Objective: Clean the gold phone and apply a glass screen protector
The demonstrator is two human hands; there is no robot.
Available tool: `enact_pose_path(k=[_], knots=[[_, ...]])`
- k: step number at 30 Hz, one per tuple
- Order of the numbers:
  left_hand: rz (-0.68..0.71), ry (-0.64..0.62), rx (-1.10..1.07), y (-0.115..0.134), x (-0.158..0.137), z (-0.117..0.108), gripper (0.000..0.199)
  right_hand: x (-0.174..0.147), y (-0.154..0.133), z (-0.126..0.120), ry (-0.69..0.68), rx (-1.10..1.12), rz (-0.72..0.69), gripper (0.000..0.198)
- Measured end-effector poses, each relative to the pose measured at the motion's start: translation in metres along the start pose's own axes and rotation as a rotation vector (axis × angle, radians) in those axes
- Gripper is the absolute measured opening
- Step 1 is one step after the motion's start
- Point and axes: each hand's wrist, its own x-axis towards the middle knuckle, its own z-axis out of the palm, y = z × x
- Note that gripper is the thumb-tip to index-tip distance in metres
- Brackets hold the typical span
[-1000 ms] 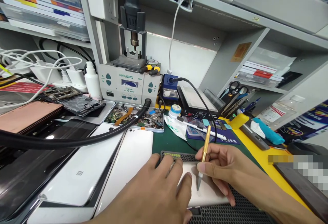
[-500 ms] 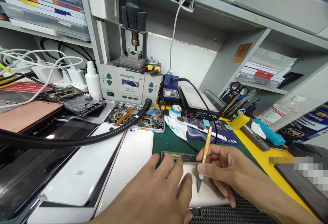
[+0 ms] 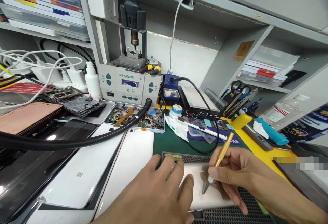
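Note:
A pale, light-coloured phone (image 3: 194,201) lies back up across the black honeycomb mat (image 3: 215,215). My left hand (image 3: 156,183) covers its left end, fingers bent over it and thumb by the near edge, gripping it against the mat. In my right hand (image 3: 233,172), a craft knife (image 3: 222,155) with a gold handle is pinched between thumb and fingers. Its blade slants down to the left, the tip at the phone's back. The right hand's lower fingers rest by the phone's right end. Under my left hand, the phone's left end is hidden.
White phone covers (image 3: 84,172) and dark panels lie at the left, with a thick black hose (image 3: 77,143) across them. Behind stand a tray of circuit boards (image 3: 159,126), a hot-air station (image 3: 123,83) and a heating plate (image 3: 200,101). A white brush (image 3: 205,128) lies beyond my right hand.
My right hand has moved to the right, and the knife now leans further over to the right, with its tip slightly right of before. The left hand and phone have hardly moved.

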Motion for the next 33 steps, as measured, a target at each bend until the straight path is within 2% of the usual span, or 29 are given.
enact_pose_path(k=[5,9,13,17,28,33], knots=[[-0.011,0.034,-0.004,0.002,-0.005,0.006,0.042,0.0,-0.002,-0.001,0.027,-0.005,0.05,0.034],[-0.063,0.097,-0.061,0.003,-0.003,0.002,0.043,-0.002,0.001,-0.002,0.056,-0.005,-0.024,0.038],[-0.157,0.171,-0.248,0.004,0.0,-0.006,0.029,-0.007,0.002,0.004,0.051,-0.002,-0.096,0.041],[-0.239,0.288,-0.361,0.008,0.0,-0.008,0.017,-0.01,0.0,0.013,0.056,0.048,-0.103,0.047],[-0.224,0.42,-0.284,0.006,0.002,-0.004,0.006,-0.005,0.007,0.013,0.071,0.097,-0.119,0.048],[-0.195,0.492,-0.225,0.008,0.004,-0.001,0.011,-0.005,0.007,0.016,0.07,0.088,-0.117,0.048]])
